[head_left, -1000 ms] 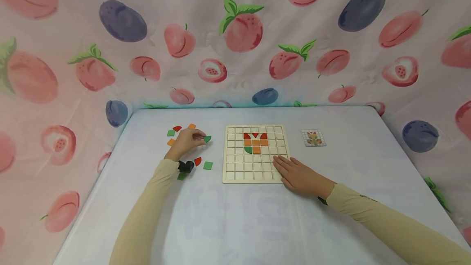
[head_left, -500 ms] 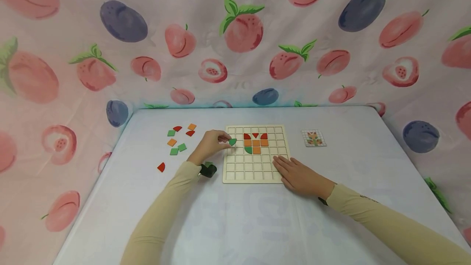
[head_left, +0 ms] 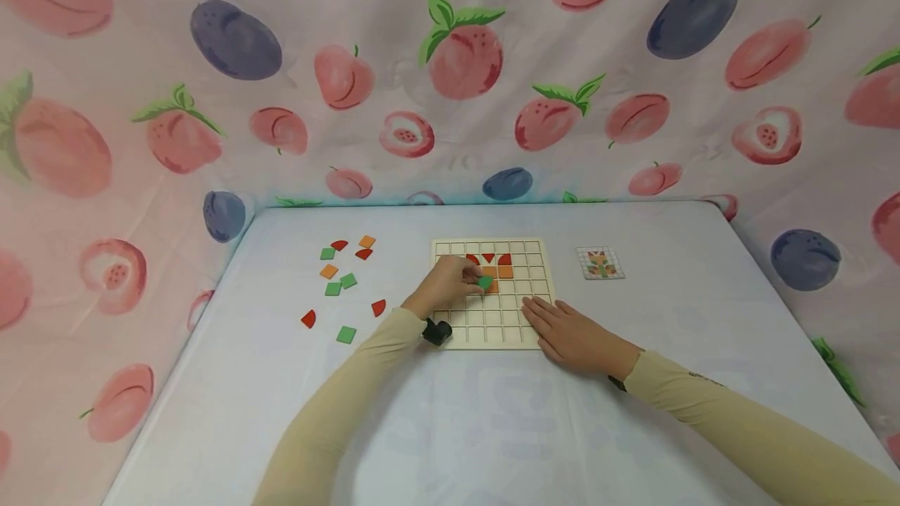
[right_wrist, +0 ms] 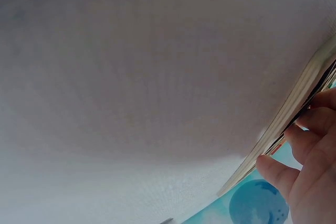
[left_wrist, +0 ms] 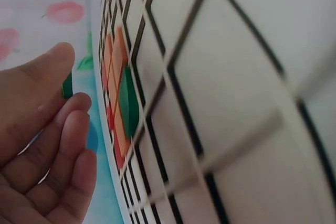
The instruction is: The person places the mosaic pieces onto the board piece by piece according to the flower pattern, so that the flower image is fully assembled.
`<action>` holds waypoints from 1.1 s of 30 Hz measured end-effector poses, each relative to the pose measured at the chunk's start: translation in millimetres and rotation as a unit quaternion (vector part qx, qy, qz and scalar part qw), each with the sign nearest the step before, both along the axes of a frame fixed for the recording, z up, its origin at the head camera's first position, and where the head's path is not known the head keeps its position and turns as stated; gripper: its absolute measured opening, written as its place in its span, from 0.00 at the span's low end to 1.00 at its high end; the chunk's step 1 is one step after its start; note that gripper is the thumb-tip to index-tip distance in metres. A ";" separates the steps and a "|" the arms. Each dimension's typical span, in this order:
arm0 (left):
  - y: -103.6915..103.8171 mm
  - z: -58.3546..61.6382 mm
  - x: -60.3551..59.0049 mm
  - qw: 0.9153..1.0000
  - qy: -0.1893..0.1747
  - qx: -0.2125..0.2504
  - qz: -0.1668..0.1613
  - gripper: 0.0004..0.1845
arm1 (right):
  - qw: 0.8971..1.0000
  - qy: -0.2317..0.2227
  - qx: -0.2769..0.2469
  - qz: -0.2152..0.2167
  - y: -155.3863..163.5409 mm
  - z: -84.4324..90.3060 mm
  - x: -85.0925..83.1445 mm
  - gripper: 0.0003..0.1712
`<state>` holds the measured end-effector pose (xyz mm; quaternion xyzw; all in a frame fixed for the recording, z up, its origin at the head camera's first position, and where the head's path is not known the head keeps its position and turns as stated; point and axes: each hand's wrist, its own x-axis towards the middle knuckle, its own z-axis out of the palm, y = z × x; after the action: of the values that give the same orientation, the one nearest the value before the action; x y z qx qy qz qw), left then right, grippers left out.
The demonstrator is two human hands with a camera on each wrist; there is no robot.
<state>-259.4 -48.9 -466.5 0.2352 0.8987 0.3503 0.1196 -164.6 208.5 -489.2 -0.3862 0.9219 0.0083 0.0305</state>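
My left hand [head_left: 448,284] pinches a green quarter-circle tile [head_left: 486,282] between thumb and fingers, above the wooden grid board [head_left: 492,328]. Red and orange tiles [head_left: 505,272] lie in the board's upper middle squares, partly hidden by this hand. The left wrist view has the pinched tile's edge [left_wrist: 67,85] showing past the fingertips, apart from the board, and another green tile [left_wrist: 128,103] lying in the grid. With its fingers extended, my right hand [head_left: 573,336] rests on the board's lower right edge. In the right wrist view its fingers [right_wrist: 278,174] touch the board's rim [right_wrist: 286,121].
Loose tiles lie left of the board, among them green squares [head_left: 346,334], orange squares [head_left: 328,272] and red quarter circles [head_left: 308,319]. A small pattern card [head_left: 600,263] with a flower picture lies to the right. A fruit-printed cloth [head_left: 450,147] stands behind the white table [head_left: 450,428].
My left hand has carried the green quarter-circle tile rightward from the loose tiles to over the middle of the board. The right hand has stayed in place on the board.
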 end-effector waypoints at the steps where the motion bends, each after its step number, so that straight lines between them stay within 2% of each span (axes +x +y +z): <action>1: 3.5 -0.1 0.0 1.000 0.006 -0.005 -0.004 0.13 | 1.000 0.000 -0.002 0.001 0.2 -0.1 -0.1 0.32; 6: 18.7 1.1 1.0 0.999 0.033 -0.023 -0.020 0.12 | 1.000 0.003 -0.006 0.004 0.8 -1.3 -0.3 0.32; 11: 30.1 1.6 0.5 0.998 0.033 -0.051 -0.019 0.13 | 1.000 0.003 -0.003 0.004 0.9 -1.7 -0.1 0.32; 19: 40.8 -7.3 -10.4 0.994 0.054 -0.086 -0.030 0.14 | 1.000 -0.004 0.001 0.000 -0.7 -0.3 0.0 0.32; 33: 41.1 -7.6 -9.5 0.995 0.054 -0.076 -0.031 0.14 | 1.000 -0.001 0.004 0.001 -1.0 3.1 1.2 0.32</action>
<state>-268.8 -7.8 -474.1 0.2720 0.9200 0.2641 0.0994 -163.4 207.5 -486.1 -0.3871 0.9213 0.0115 0.0334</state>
